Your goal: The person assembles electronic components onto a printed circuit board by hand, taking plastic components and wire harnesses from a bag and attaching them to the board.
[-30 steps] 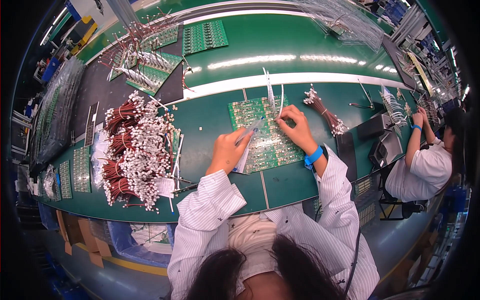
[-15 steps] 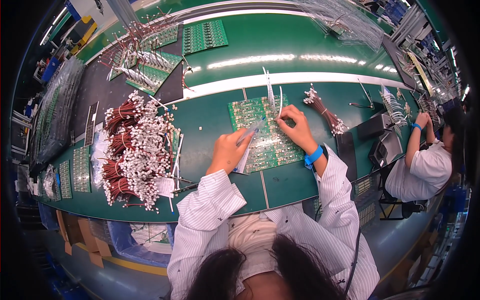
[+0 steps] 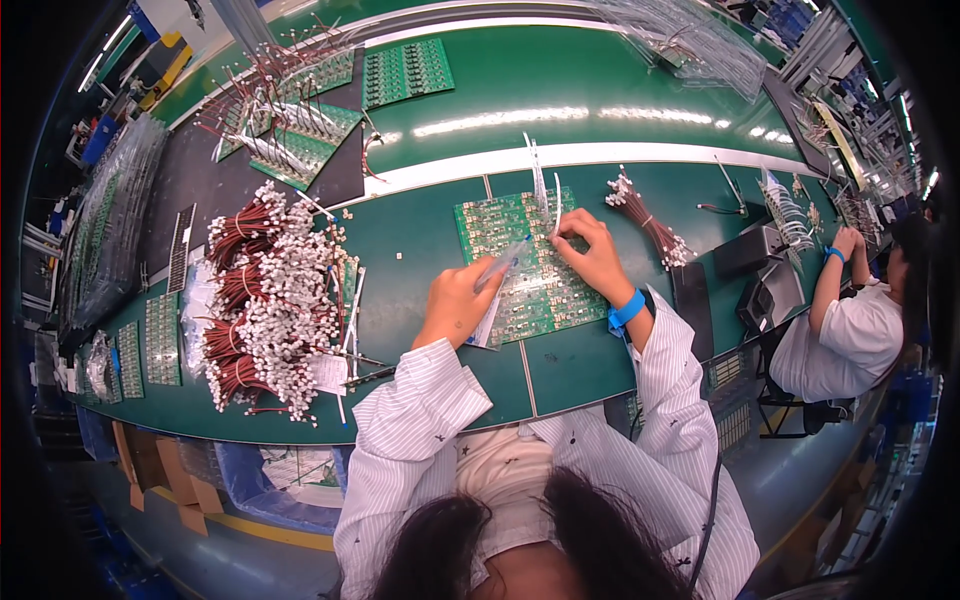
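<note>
A green circuit board panel (image 3: 555, 308) with rows of small parts lies on the bench before me. Several thin white flat cables (image 3: 539, 182) stand up from its far part. My right hand (image 3: 590, 255), with a blue band at the wrist, pinches another white flat cable (image 3: 558, 200) low down, close to the board. Over the panel's left side my left hand (image 3: 457, 302) is closed on a translucent, blue-ended bundle of flat cables (image 3: 513, 254). White lengths of it show below the hand too. My fingers hide where the pinched cable meets the board.
Left of me lie heaped brown wire harnesses (image 3: 240, 290) with white connectors. A tied harness bundle (image 3: 645, 218) sits right of the panel, near black bins (image 3: 765, 275). Wired boards (image 3: 305, 135) stand at the back left. A co-worker (image 3: 845, 320) sits at the right.
Very little differs. My right fingertips and the pinched flat cable have shifted slightly left; my left hand keeps its place and its hold.
</note>
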The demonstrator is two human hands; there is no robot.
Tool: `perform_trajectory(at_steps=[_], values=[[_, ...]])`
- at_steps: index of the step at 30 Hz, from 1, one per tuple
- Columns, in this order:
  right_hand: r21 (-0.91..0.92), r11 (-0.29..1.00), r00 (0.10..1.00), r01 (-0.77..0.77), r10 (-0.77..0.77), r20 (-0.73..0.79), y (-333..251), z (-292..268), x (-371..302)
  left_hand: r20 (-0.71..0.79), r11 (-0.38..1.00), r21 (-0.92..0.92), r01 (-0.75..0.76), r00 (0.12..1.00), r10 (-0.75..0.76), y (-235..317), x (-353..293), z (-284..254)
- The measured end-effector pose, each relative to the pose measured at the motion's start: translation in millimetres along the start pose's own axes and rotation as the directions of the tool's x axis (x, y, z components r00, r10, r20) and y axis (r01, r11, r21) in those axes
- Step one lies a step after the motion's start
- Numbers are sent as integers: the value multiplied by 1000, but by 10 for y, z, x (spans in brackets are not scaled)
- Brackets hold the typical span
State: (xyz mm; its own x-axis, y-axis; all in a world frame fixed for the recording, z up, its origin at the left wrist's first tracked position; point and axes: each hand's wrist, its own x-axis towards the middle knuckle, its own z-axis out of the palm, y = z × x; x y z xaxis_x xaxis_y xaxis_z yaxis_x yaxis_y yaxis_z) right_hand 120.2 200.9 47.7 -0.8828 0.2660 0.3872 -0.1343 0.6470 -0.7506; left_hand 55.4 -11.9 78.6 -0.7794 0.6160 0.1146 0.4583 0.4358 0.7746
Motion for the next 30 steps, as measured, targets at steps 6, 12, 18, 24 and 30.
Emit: perform_trajectory(at_steps=[6,12,18,24,30], values=[[-16,1000,1000,14,-14,-1,-7,1,3,-2,1000,10,-3,1000,3,-18,-1,9],[19,1000,1000,7,-7,1,47,19,6,-3,1000,-2,7,1000,-7,2,-1,-4],[49,999,1000,22,-21,-7,8,16,25,-2,1000,-9,10,1000,-10,10,1,-11],[64,998,1000,27,-27,0,19,2,29,4,1000,0,10,1000,-10,17,5,-20],[82,996,1000,18,-18,-4,20,5,25,2,1000,-4,6,1000,-6,14,4,-21]])
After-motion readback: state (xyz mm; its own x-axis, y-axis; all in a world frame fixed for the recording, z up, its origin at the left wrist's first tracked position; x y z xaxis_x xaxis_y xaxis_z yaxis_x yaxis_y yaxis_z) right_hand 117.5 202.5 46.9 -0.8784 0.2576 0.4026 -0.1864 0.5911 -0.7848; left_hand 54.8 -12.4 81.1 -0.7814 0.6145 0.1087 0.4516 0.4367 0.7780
